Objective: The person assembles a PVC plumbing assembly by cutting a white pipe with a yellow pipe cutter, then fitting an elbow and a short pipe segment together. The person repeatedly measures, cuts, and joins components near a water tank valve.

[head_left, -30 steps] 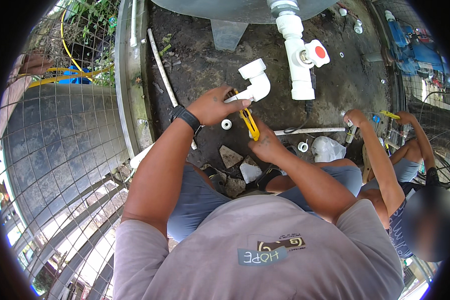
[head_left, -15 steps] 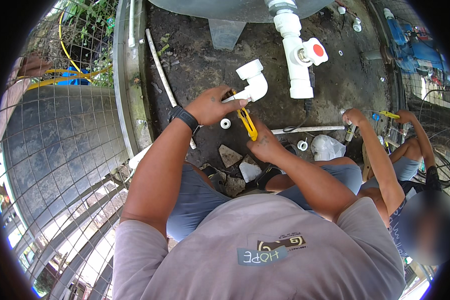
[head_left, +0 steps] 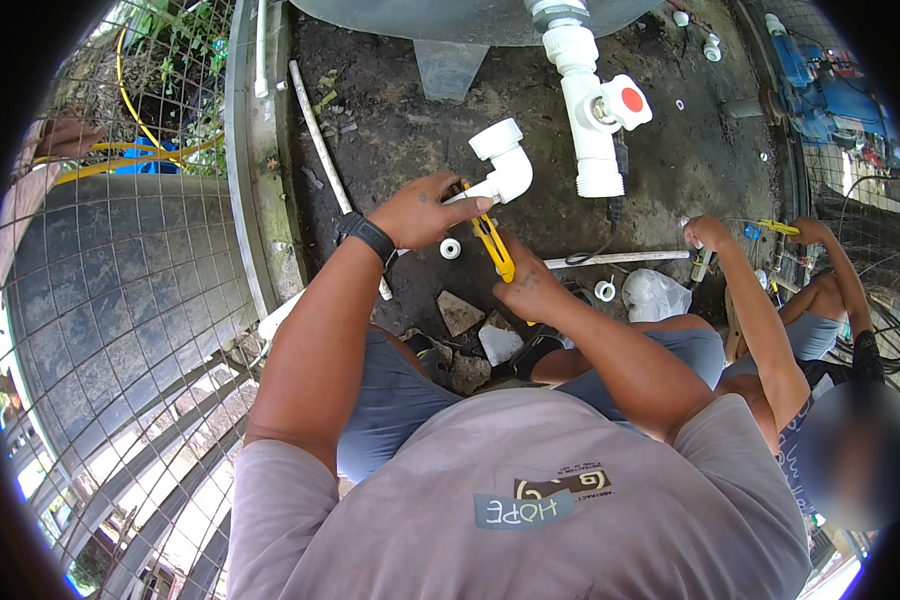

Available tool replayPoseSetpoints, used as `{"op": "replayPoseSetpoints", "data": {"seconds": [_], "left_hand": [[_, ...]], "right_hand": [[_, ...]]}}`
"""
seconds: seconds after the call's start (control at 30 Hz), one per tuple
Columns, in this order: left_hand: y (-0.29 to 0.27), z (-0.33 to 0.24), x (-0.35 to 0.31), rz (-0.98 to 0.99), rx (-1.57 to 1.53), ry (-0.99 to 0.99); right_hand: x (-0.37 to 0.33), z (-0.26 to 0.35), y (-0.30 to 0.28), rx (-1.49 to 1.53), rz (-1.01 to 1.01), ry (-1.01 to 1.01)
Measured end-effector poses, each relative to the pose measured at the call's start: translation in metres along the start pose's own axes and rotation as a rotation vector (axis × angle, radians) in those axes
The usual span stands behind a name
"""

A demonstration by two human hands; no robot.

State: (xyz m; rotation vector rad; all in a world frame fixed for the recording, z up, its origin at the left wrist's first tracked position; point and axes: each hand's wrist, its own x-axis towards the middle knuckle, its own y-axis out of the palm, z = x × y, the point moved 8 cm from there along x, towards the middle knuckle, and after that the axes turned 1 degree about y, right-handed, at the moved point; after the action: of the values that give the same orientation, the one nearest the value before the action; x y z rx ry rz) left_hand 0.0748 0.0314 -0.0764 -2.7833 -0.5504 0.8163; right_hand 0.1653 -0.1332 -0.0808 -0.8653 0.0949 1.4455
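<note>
Nearest is the person's grey shirt, with blue-grey shorts showing at both bent knees. Past the knees, the right hand has its fingers closed around a yellow tool, which slants up and leftward to the left hand. That hand, a black watch on its wrist, grips the lower end of a white elbow, its thumb laid along the near side; its other fingertips are mostly hidden. The elbow is held up just beyond the hands, its wide collar tilted upward, left of a white valve and apart from it. Stones lie on the ground between the feet, a small bushing just beyond them, and a ring and a clear bag to the right. Further right, a co-worker's hand is near a thin pipe. Farthest ahead, the valve joins a grey tank.
</note>
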Motion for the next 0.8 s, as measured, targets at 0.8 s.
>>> {"op": "replayPoseSetpoints", "data": {"seconds": [0.8], "left_hand": [[-0.019,-0.008,-0.009,-0.086,-0.115,0.014]], "right_hand": [[0.043,-0.066,-0.006,0.268,0.069,0.502]]}}
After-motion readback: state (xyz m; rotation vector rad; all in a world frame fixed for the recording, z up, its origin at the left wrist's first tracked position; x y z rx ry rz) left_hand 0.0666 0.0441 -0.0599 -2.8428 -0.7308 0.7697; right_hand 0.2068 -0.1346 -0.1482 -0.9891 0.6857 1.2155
